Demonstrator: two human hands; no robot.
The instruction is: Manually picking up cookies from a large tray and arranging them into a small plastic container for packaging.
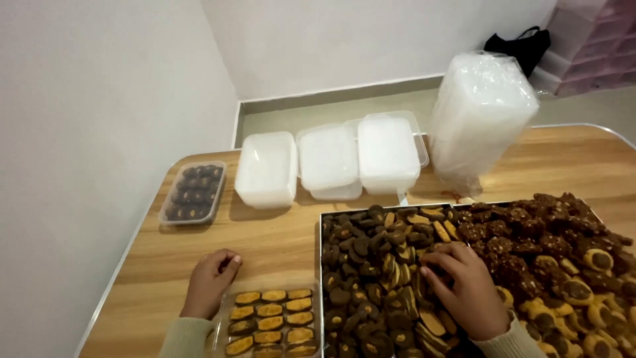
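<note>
Two hands [211,282] [467,292] beside tray edge [320,265].

— Where's the clear plastic box [270,323] being filled?

— Just left of the big baking tray [320,265], at the table's near edge. It lies flat, lid off, with orange-and-brown biscuits [271,309] in neat rows.

— And the loose ones?

— Heaped dark and two-tone cookies [371,265] cover that tray's left half.

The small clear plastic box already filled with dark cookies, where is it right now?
The small clear plastic box of dark cookies sits far left on the wooden table, beside the white wall, left of the white lidded container.
</note>
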